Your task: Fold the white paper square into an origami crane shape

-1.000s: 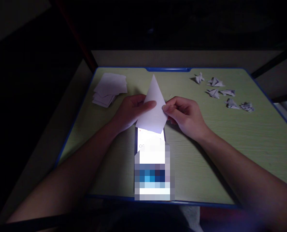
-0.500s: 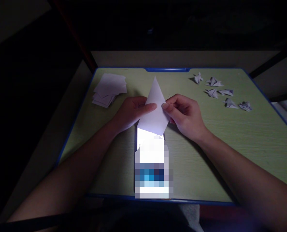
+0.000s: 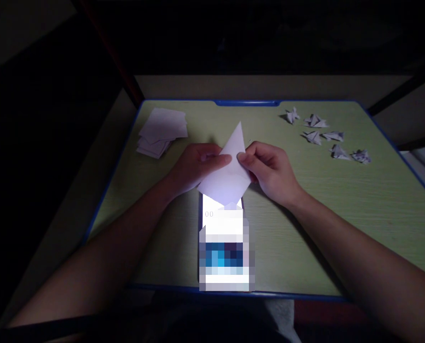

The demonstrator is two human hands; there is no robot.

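A white sheet of paper [image 3: 228,177], turned with one sharp corner pointing away from me, is held between both hands above the table. My left hand [image 3: 196,166] pinches its left side, thumb on top and fingers behind. On the right side, my right hand [image 3: 271,170] grips the edge between thumb and fingers. The paper's near edge covers the top of a lit phone [image 3: 221,228], which lies on the table with much of its screen pixelated. Most fingertips are hidden behind the paper.
A stack of white paper sheets [image 3: 164,126] lies at the far left of the green table [image 3: 341,214]. Several small folded paper pieces [image 3: 314,120] sit at the far right. A blue rim [image 3: 248,103] borders the tabletop. The surroundings are dark.
The paper has turned slightly, its far tip shifting right and a little nearer to me. Both hands keep their hold, the right one slightly further left.
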